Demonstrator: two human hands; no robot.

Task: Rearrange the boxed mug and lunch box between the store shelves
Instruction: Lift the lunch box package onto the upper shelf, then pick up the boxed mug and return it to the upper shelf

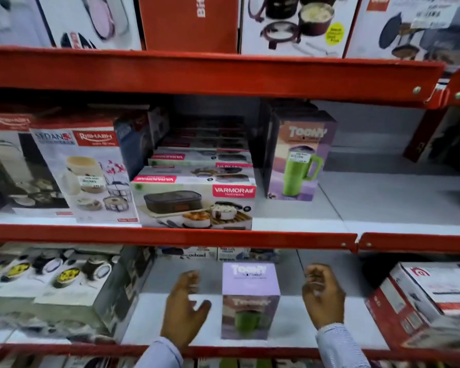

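From the head camera, the lilac boxed mug (250, 301) stands upright on the lower shelf (290, 320) between the left hand (183, 306) and right hand (323, 298), about equally near, both with fingers loosely spread, empty and apparently clear of it, though blur softens the edges.
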